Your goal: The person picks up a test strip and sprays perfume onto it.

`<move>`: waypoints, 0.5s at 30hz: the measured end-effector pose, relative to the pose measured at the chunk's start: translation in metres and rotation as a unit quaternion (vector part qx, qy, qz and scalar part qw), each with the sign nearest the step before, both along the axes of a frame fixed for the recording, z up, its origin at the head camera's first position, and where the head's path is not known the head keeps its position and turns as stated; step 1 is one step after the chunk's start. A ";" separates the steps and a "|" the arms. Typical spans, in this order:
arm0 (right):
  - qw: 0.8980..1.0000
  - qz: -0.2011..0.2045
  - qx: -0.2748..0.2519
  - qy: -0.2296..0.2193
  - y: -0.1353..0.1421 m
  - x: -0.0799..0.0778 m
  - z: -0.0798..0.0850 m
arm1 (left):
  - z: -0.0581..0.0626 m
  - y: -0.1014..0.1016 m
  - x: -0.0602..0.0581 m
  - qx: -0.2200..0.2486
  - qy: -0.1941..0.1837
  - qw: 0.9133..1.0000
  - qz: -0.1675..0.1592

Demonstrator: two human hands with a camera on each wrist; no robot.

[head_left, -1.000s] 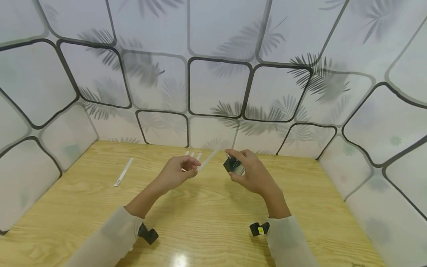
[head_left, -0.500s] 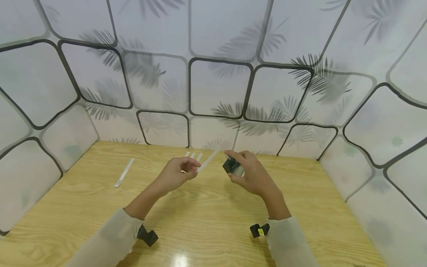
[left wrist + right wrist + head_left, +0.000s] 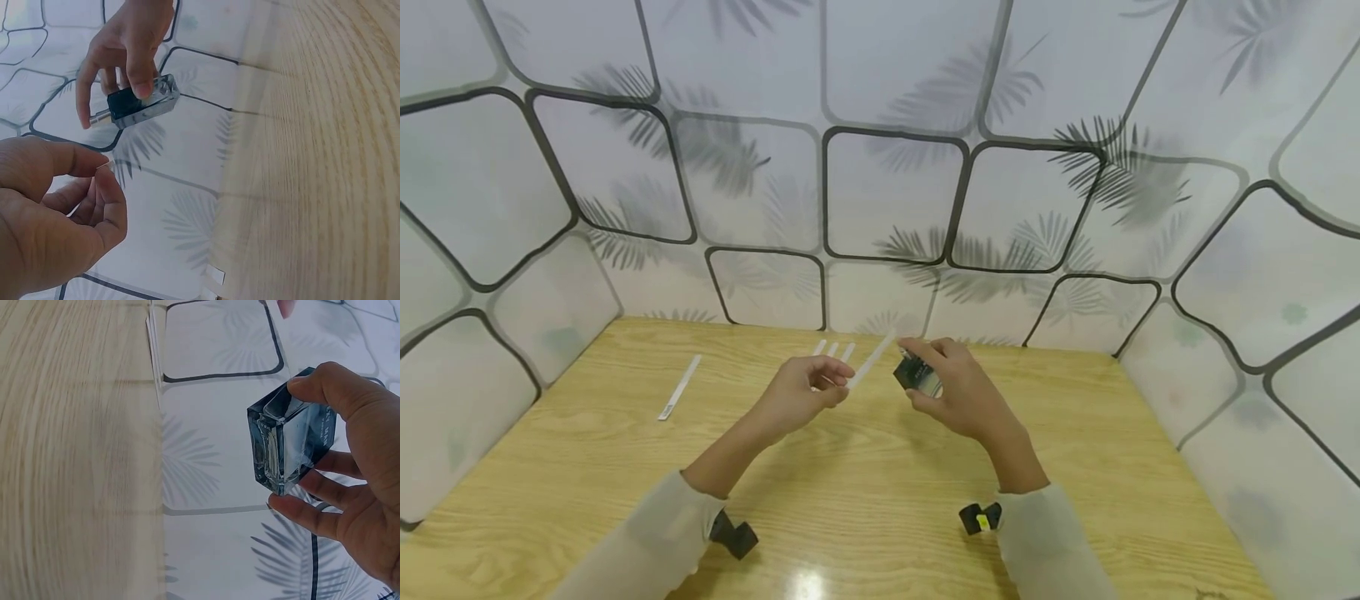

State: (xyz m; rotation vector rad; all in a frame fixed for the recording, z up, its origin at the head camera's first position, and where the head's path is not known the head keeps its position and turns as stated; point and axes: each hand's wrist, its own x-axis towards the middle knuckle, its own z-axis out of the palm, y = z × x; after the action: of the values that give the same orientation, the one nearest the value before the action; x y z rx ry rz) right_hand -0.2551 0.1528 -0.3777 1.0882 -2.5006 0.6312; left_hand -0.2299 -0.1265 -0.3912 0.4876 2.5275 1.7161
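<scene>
My left hand pinches one end of a narrow white paper strip between thumb and fingers. The strip slants up and away to the right, above the table. My right hand holds a dark, clear-glass perfume bottle tilted in the air, just right of the strip. In the left wrist view, the bottle's silver spray nozzle lies under a fingertip and points towards the left hand. Thick faceted glass shows at the bottle's base in the right wrist view. Strip and bottle appear apart.
Three white strips lie side by side on the wooden table behind the left hand. Another strip, with print at its near end, lies farther left. A patterned white backdrop encloses the back and sides.
The right hand has shifted slightly left with the bottle, closer to the strip. The left hand has moved very slightly to the right, still pinching the strip.
</scene>
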 end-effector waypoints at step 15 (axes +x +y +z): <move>1.000 -0.004 -0.009 0.014 -0.007 0.000 -0.007 | -0.003 0.003 0.002 -0.007 0.000 1.000 -0.005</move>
State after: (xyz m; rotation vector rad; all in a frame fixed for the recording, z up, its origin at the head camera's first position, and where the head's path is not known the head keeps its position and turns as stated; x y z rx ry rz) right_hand -0.2546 0.1454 -0.3844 1.0736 -2.4700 0.6300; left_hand -0.2275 -0.1234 -0.3943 0.4999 2.5307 1.6933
